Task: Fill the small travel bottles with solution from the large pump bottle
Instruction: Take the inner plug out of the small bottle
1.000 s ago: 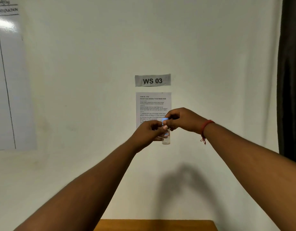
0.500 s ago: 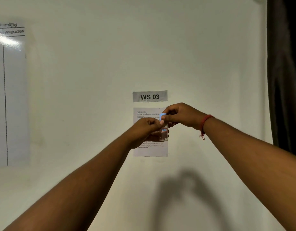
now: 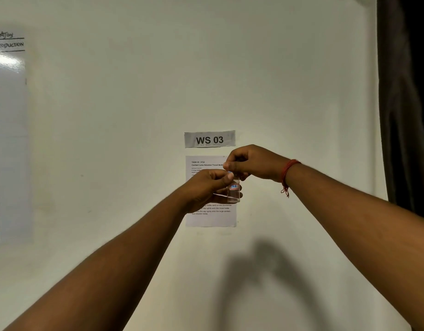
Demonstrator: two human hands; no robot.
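A small clear travel bottle (image 3: 233,191) with a red and blue label is held upright in the air in front of the wall. My left hand (image 3: 206,187) grips its body from the left. My right hand (image 3: 251,162) reaches over from the right and pinches the pale blue cap (image 3: 230,172) on top of it. Clear liquid shows in the lower part of the bottle. The large pump bottle is out of view.
Behind the hands a printed task sheet (image 3: 211,218) hangs on the white wall under a "WS 03" label (image 3: 209,139). A whiteboard (image 3: 7,139) is at the left. A dark curtain (image 3: 407,103) hangs at the right edge.
The view has tilted upward, so the table edge seen at the bottom a second ago is gone. Both hands still hold the bottle and cap together in the same way.
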